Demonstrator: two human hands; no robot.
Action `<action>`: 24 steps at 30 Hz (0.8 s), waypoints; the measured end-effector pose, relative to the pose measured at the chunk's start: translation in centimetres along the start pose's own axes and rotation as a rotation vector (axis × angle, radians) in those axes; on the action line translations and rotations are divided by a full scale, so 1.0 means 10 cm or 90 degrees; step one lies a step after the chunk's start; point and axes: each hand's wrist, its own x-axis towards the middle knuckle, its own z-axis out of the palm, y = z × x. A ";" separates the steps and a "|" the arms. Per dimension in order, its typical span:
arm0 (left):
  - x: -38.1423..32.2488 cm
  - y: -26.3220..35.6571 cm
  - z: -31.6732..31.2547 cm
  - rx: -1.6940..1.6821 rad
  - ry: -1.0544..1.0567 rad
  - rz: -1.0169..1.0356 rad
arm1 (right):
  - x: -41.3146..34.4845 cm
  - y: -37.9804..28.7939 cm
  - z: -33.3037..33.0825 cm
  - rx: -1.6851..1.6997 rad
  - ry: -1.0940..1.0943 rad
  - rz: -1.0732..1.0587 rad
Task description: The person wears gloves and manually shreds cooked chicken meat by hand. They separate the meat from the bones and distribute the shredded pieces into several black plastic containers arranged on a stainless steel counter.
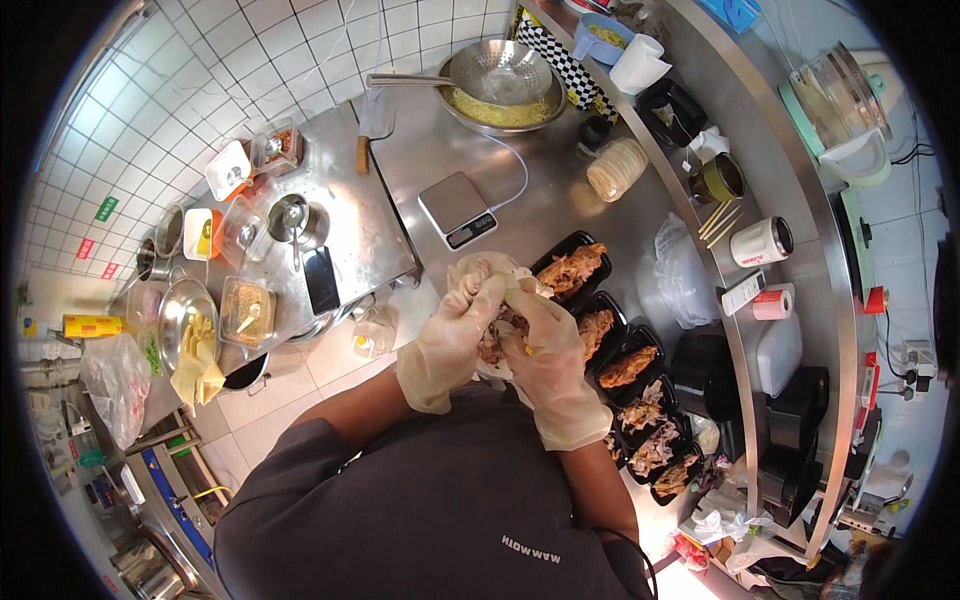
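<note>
My left hand (454, 341) and my right hand (551, 356), both in loose translucent gloves, meet close in front of my chest. Between them they grip a piece of cooked meat (491, 346), darker in places, with the fingers pressed together on it. A pale round container (459, 271) shows partly beyond and under the hands; its contents are mostly hidden. Beside my right hand runs a row of black plastic trays. The nearest hold browned chicken pieces (571, 271), and those closer to my body hold paler shredded meat (654, 448).
A digital kitchen scale (454, 202) with a white cable lies ahead. Behind it, a perforated strainer (501, 71) rests over a bowl of noodles (499, 114). Leftward are a cleaver (373, 124), a phone (321, 280) and seasoning tubs (249, 311). A steel shelf (784, 217) borders the right.
</note>
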 end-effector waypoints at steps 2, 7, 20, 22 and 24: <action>0.00 -0.04 -0.02 0.008 -0.005 0.008 | -0.01 -0.02 0.03 -0.054 0.021 -0.009; 0.02 -0.03 -0.03 0.036 -0.022 0.006 | -0.02 0.01 0.06 -0.073 0.048 -0.006; 0.07 -0.08 -0.25 0.095 -0.044 -0.049 | -0.06 0.20 0.18 -0.070 0.091 -0.010; 0.06 -0.12 -0.24 0.124 -0.014 -0.043 | -0.08 0.20 0.18 -0.120 0.086 0.002; 0.03 -0.08 -0.26 0.180 -0.007 -0.056 | -0.10 0.30 0.24 -0.145 0.096 0.002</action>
